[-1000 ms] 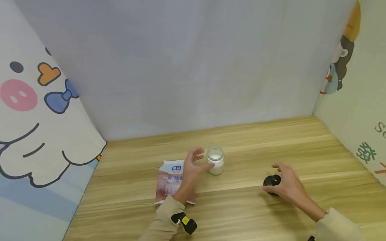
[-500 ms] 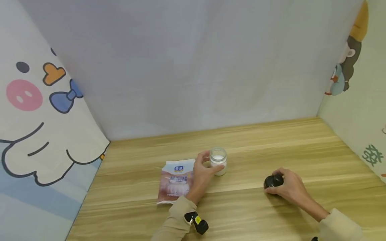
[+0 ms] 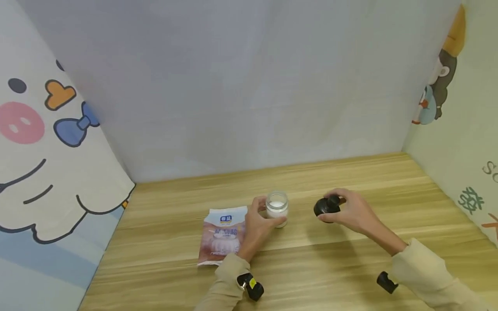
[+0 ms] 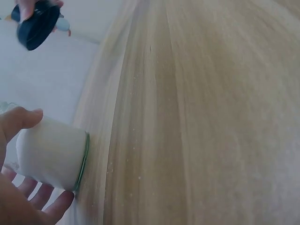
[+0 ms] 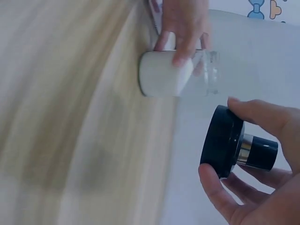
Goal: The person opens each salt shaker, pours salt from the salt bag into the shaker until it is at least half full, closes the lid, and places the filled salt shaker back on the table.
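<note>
A lidless glass jar point(image 3: 277, 207) holding white powder stands upright on the wooden table. My left hand point(image 3: 260, 226) grips it from the left, thumb in front and fingers round the far side, as the right wrist view also shows. Off to the right, my right hand point(image 3: 355, 211) pinches a black jar lid point(image 3: 326, 209) by its rim, above the table. In the right wrist view the lid point(image 5: 222, 140) has a knob with a silver collar, pointing toward the palm. The lid is apart from the open mouth of the jar point(image 5: 212, 72).
A printed brown and white packet point(image 3: 222, 236) lies flat left of the jar, partly hidden by the left hand. The wooden table point(image 3: 186, 194) meets a pale back wall point(image 3: 249, 108). Cartoon-printed side panels stand left and right.
My right hand has taken hold of the lid, lifted it off the table and carried it left toward the jar. My left hand has closed round the jar, which stays in place.
</note>
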Demonstrator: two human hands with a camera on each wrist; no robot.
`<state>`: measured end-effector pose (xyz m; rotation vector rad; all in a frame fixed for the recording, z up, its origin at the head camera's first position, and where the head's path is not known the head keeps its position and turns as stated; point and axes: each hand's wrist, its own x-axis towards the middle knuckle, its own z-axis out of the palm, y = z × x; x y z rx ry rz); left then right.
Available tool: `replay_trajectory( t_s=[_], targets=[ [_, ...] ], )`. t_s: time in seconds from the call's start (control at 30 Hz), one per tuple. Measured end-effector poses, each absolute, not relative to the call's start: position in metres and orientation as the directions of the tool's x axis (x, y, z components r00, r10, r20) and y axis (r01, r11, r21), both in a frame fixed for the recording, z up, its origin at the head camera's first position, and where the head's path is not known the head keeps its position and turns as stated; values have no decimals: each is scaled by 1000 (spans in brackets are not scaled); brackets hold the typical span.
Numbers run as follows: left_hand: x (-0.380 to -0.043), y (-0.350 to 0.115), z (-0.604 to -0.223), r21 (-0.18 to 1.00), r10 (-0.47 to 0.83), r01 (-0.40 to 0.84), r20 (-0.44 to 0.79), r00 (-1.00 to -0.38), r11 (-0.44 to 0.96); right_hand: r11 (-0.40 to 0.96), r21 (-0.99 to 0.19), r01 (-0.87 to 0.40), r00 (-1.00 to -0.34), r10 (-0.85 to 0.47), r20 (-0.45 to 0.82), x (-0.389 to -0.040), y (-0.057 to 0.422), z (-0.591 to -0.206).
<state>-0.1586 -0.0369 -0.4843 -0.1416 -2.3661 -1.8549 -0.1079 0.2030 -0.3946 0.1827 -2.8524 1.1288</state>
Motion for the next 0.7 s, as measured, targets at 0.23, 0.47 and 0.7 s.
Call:
replay_trajectory(
  t_s=[0.23,0.47,0.7],
  targets=[
    [-161,-40,-481,951,23,155,154,-988,268,678,-688,-259,-966,-183,183,-137,180,-383],
    [-162,-38,-482,945,29,150,148,-989,290,627,-703,-337,-939,-275,205,-160,148,-385],
    [-163,-44,-484,934,34,161,159,-987,317,612,-660,-436,-893,-384,234,-175,119,-387]
  ],
)
